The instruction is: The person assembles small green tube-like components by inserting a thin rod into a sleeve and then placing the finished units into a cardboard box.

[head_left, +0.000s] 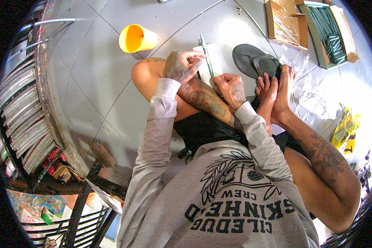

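Observation:
A slim green pen stands out from my right hand, whose thumb and fingers are closed on its lower end. My left hand is closed in a pinch, its fingertips at the middle of the pen's barrel. What that pinch holds, if anything, is too small to make out. Behind the pen lies a white flat rectangular piece on the floor, partly covered by my hands. Both hands are above my folded, tattooed leg.
A yellow cup rests at the far left. A black sandal lies by my feet. Far right are an open box of green pens and a carton of clear thin pieces. Clear plastic litters the grey tiles. A loaded rack lines the left.

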Tool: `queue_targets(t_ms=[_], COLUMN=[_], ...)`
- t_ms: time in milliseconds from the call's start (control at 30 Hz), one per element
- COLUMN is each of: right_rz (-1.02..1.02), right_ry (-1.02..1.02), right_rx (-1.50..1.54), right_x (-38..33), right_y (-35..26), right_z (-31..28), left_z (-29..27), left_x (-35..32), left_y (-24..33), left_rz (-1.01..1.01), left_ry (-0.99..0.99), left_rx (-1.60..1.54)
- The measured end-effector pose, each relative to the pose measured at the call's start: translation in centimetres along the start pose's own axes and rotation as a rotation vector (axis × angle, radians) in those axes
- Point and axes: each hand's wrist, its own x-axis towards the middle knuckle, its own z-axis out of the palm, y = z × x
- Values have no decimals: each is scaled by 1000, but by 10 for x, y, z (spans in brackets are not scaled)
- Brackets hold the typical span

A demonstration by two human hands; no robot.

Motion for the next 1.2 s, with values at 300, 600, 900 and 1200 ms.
queue_targets(t_ms=[300, 600, 900, 1200], right_rz=[5, -65, -67, -37], right_ry=[-3, 34, 26, 22], right_rx=[-31, -32, -48, -27], right_x=[-2, -5, -5, -6], right_y=[1, 3, 10, 12], right_z=[-2, 1, 0, -1], left_z=[3, 4, 4, 4], left_x=[1, 0, 2, 1], left_y=[-10, -10, -13, -7], left_rz=[10, 15, 43, 32], left_ry=[21, 34, 24, 41], left_rx=[-60, -94, -46, -52])
